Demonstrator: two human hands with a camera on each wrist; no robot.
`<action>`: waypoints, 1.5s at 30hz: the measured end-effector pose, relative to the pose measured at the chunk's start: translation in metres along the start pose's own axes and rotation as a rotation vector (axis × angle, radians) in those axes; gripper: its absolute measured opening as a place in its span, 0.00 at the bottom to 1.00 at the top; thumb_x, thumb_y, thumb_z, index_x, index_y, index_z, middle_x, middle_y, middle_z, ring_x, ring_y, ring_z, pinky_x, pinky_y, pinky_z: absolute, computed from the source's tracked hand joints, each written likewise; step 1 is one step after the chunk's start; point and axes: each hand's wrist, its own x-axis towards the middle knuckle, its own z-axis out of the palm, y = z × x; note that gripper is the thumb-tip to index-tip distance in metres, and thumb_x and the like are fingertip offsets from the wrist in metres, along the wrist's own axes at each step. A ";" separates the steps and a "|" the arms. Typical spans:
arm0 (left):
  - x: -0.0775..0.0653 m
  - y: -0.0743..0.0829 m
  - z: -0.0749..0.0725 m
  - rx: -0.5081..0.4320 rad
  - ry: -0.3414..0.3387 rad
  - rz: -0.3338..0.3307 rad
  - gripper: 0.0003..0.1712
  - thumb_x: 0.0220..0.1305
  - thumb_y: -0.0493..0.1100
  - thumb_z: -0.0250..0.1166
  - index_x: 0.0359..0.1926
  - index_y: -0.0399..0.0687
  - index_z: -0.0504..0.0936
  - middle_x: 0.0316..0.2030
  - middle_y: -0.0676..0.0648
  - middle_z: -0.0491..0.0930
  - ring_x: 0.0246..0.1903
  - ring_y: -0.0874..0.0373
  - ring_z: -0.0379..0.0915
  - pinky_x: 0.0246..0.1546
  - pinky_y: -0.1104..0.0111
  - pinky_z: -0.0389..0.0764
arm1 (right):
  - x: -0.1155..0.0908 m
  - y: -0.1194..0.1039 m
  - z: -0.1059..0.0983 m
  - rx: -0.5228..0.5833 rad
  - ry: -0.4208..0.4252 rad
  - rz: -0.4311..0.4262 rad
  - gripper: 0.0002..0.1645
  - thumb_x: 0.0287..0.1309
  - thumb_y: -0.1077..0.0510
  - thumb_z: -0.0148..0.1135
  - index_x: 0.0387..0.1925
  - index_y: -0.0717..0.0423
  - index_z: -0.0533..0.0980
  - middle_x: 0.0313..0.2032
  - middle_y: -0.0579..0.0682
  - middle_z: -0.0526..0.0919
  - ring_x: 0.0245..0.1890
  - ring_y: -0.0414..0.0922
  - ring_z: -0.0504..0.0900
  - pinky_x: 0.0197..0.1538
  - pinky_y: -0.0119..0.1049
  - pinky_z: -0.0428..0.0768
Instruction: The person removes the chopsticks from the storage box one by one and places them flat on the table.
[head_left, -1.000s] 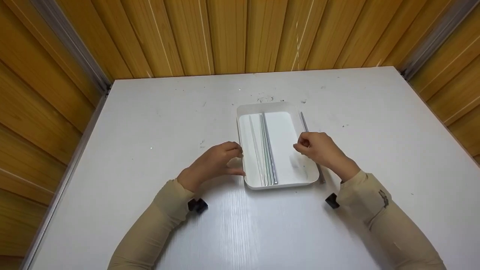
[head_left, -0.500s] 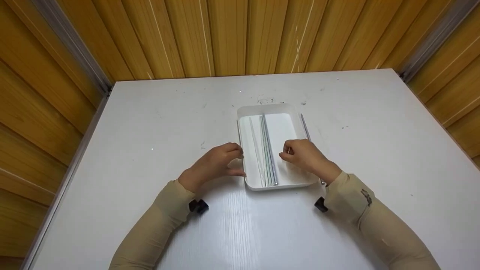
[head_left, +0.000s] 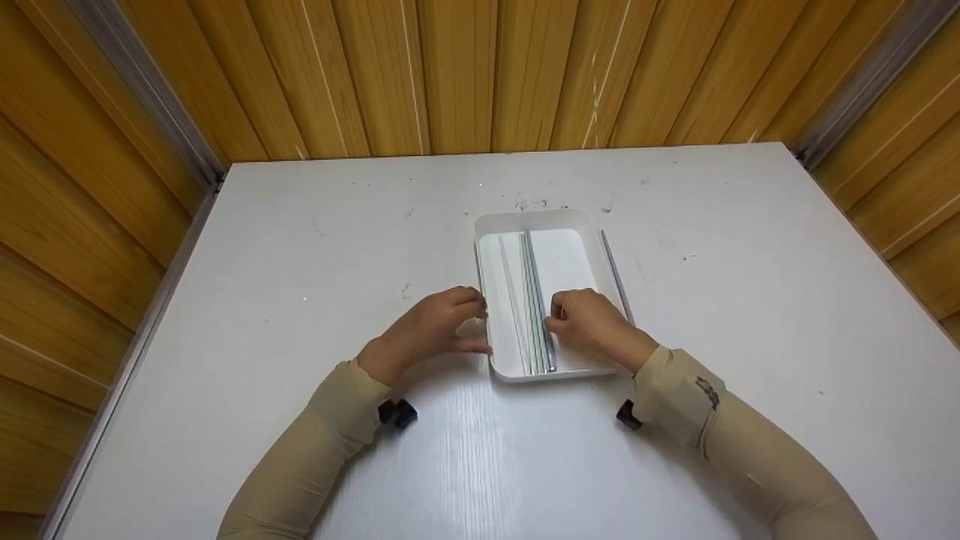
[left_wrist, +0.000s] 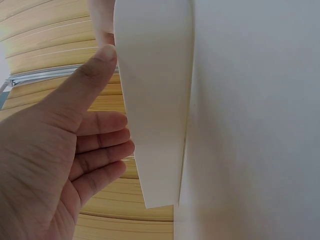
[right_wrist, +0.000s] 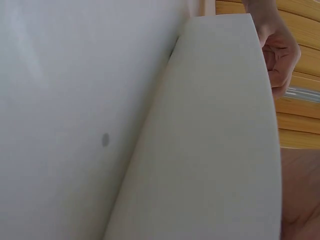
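A white rectangular tray [head_left: 589, 266] lies on the table. Inside it, thin clear and greenish rods [head_left: 513, 300] run lengthwise, with a grey rod [head_left: 530, 259] at their right side. My left hand [head_left: 427, 330] is at the tray's left wall, its fingertips touching the outside; the left wrist view shows that hand [left_wrist: 65, 135] with loosely bent fingers. Over the tray's right half, my right hand [head_left: 592, 326] has curled fingers, thumb and index together beside the grey rod. Whether they pinch it is hidden; the right wrist view shows mostly the outer wall [right_wrist: 210, 130].
Another grey rod [head_left: 616, 274] lies on the white table [head_left: 750, 300] along the tray's right side. A wood-patterned wall [head_left: 450, 75] stands behind the table. Black wrist cameras [head_left: 628, 414] sit under both sleeves.
My right hand has moved left from above the tray's right rim to beside the rods. The left hand has stayed at the left wall.
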 end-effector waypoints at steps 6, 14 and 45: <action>0.001 0.003 -0.001 0.003 -0.014 -0.010 0.25 0.46 0.53 0.76 0.36 0.37 0.81 0.37 0.47 0.79 0.38 0.58 0.78 0.41 0.74 0.82 | 0.002 0.000 0.007 0.004 -0.019 0.018 0.09 0.56 0.56 0.57 0.24 0.56 0.75 0.23 0.48 0.77 0.25 0.43 0.70 0.30 0.33 0.68; 0.000 0.001 0.000 0.013 -0.019 -0.010 0.24 0.47 0.52 0.75 0.35 0.37 0.81 0.39 0.47 0.79 0.40 0.58 0.78 0.43 0.74 0.82 | 0.006 0.000 0.009 0.039 -0.030 0.041 0.09 0.55 0.56 0.55 0.24 0.56 0.74 0.22 0.46 0.73 0.25 0.43 0.68 0.30 0.32 0.66; 0.000 0.001 -0.002 -0.023 -0.030 -0.028 0.23 0.48 0.51 0.75 0.37 0.37 0.80 0.41 0.46 0.80 0.42 0.56 0.79 0.45 0.72 0.82 | 0.016 -0.002 0.011 -0.037 -0.055 0.104 0.12 0.53 0.56 0.55 0.19 0.57 0.71 0.20 0.47 0.71 0.23 0.44 0.66 0.27 0.34 0.66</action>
